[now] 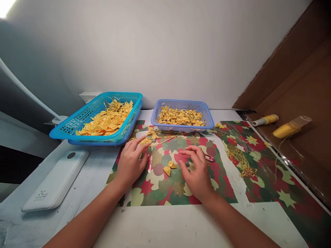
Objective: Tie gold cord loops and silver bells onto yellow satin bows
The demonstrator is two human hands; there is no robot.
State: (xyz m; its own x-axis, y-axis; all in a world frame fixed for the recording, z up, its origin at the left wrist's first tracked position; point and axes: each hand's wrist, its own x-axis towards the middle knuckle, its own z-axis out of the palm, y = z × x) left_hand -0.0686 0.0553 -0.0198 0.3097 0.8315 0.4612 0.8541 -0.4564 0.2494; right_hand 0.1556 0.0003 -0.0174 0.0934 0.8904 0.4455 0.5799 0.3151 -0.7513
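Note:
A single yellow satin bow [169, 168] lies on the patterned sheet between my hands. My left hand [131, 161] is open, its fingers stretched over or beside a few bows and gold cords [165, 136] in front of the baskets. Whether those fingertips touch the bows I cannot tell. To the right of the single bow, my right hand [197, 168] is open too, fingers slightly bent and apart, with nothing seen in it. Just beyond that hand lies a small pink-handled tool [210, 158], partly hidden by the fingers.
A turquoise basket [64, 128] heaped with yellow bows stands back left; a lilac basket [181, 128] of corded bows is at the back. A white power bank [55, 181] lies left. Gold cord clippings [244, 165] and yellow thread spools [291, 127] are at right, by a cardboard wall [292, 75].

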